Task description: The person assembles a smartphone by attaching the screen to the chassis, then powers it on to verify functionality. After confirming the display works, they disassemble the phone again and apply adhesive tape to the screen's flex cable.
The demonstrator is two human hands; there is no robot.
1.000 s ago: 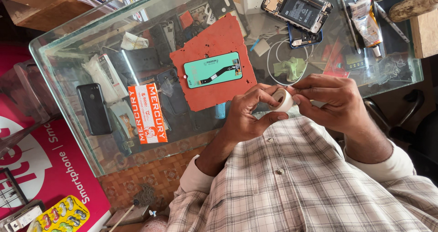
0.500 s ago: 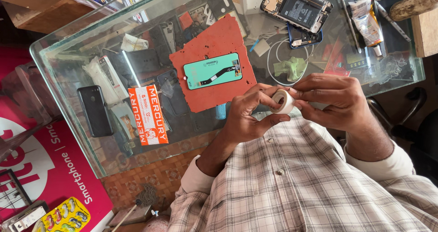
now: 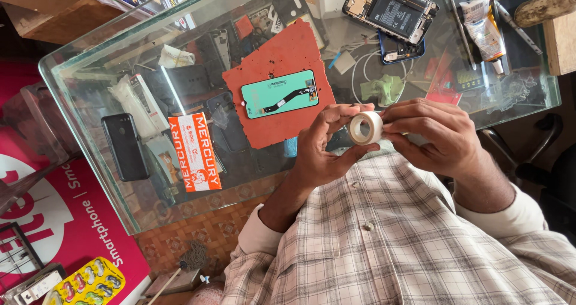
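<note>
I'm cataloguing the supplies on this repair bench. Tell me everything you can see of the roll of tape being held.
The small white roll of tape is a ring with an open round core and a tan inner lining, looking like paper or thin plastic. It is held just above the near edge of the glass-topped table, its hole facing the camera. The left hand grips its left side with thumb and fingers; the right hand pinches its right edge. No loose tape end is clearly visible.

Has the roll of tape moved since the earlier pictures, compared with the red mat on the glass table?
No. The roll of tape sits between both hands, just right of the red mat's lower edge, as before; any shift is slight.
</note>
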